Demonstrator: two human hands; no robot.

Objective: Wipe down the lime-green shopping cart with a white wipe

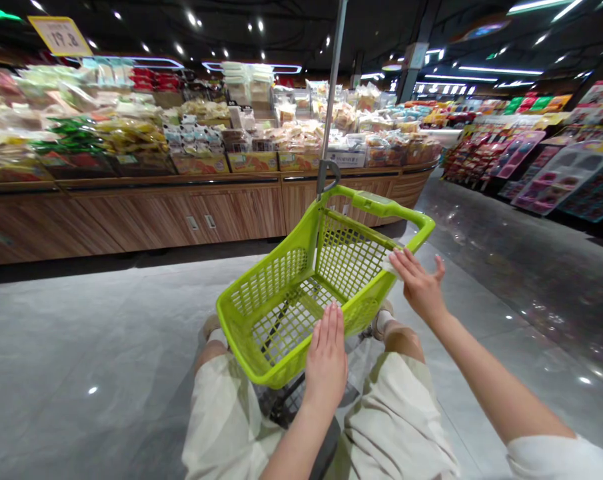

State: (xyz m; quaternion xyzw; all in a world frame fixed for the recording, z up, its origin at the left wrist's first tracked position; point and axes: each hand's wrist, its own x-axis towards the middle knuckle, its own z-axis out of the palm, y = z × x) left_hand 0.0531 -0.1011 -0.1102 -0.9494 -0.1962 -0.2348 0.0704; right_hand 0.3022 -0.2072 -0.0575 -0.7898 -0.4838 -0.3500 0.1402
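Observation:
A lime green plastic shopping basket (pixel 281 293) sits tilted in front of me, above my knees, and nothing lies in it. My left hand (pixel 327 363) rests flat on its near rim with the fingers stretched out together. My right hand (pixel 418 283) lies on the right rim with fingers extended, pressing a small white cloth or wipe (pixel 390 265) against the edge. A grey metal pole (pixel 331 100) rises from the basket's far end, beside its green handle (pixel 381 203).
A long wooden display counter (pixel 181 213) piled with packaged foods runs across the left and middle. Slanted racks of colourful goods (pixel 556 173) stand at the right. Glossy grey floor (pixel 81 347) spreads around me, with an aisle leading back on the right.

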